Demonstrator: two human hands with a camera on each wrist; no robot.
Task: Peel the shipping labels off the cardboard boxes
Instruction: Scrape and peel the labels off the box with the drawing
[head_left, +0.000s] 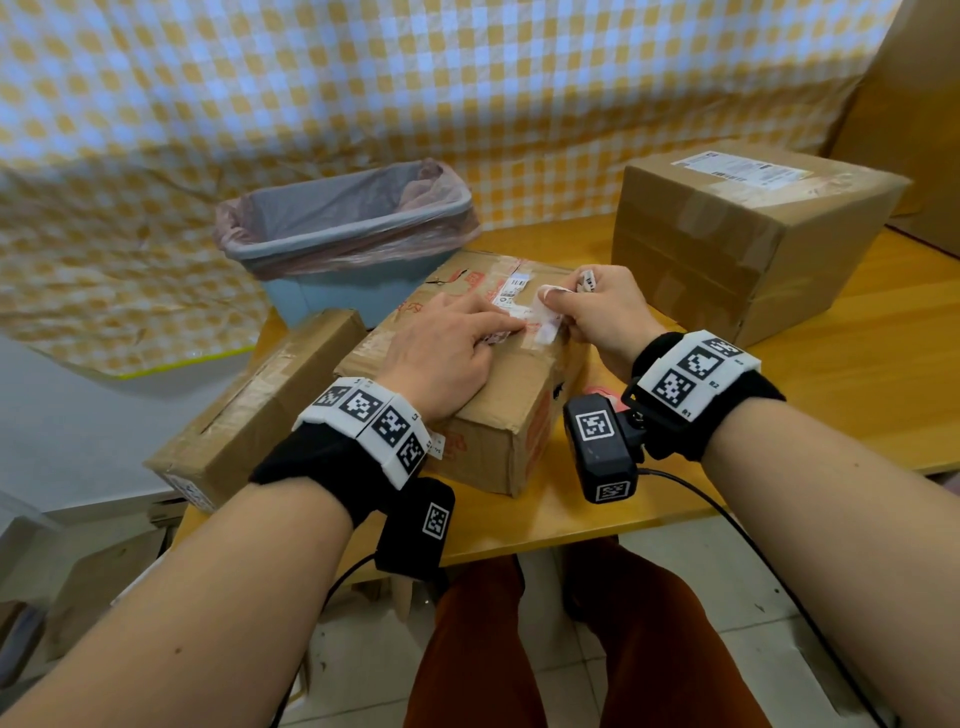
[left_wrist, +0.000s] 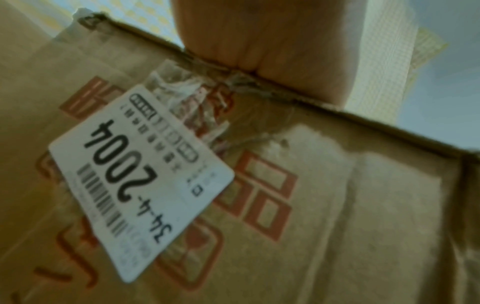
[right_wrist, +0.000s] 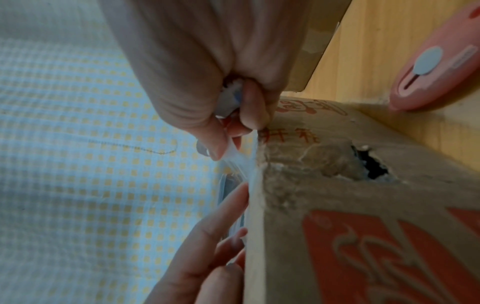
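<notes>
A worn cardboard box (head_left: 498, 395) with red print lies in the middle of the table. My left hand (head_left: 488, 325) presses flat on its top, fingers straight, right beside the torn white label (head_left: 511, 291). My right hand (head_left: 561, 306) pinches a peeled strip of that label (head_left: 548, 317) and lifts it from the box's right edge; more white scraps (head_left: 588, 278) sit bunched in its fingers. The right wrist view shows thumb and finger nipping the stretched strip (right_wrist: 242, 162), with the left fingers (right_wrist: 207, 232) below. A small white sticker (left_wrist: 140, 181) reading 34-4-2004 hangs on the box's near side.
A large box (head_left: 727, 260) with an intact label (head_left: 743, 169) stands at the back right. A long flat box (head_left: 249, 410) lies at the left. A blue bin (head_left: 337, 291) with a pink liner stands behind. A pink box cutter (right_wrist: 436, 67) lies on the wooden table (head_left: 831, 374).
</notes>
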